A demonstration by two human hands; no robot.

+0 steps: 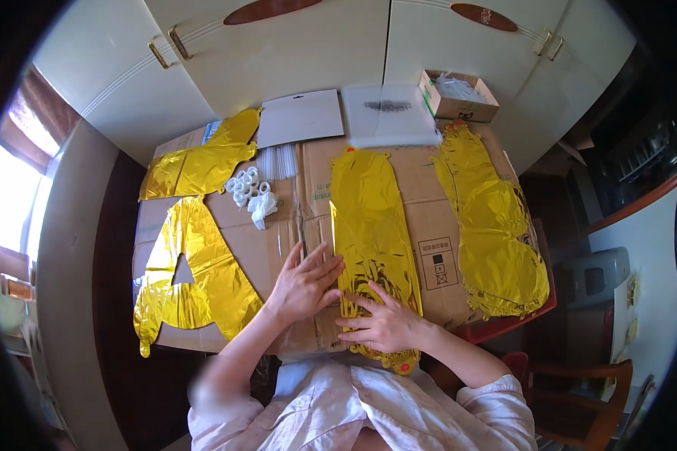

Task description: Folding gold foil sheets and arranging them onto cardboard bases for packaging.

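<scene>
Cardboard (278,248) covered the counter under my hands, with deflated gold foil balloons spread to either side. The long gold balloon (372,233) lay flat between them, running straight away from me. My left hand (305,284) rested open, fingers spread, half on its near left edge; my right hand (384,325) pressed open on its near end. Smoothing it well, I judged, called for flat palms stroking gently outward, never creasing the foil.
</scene>
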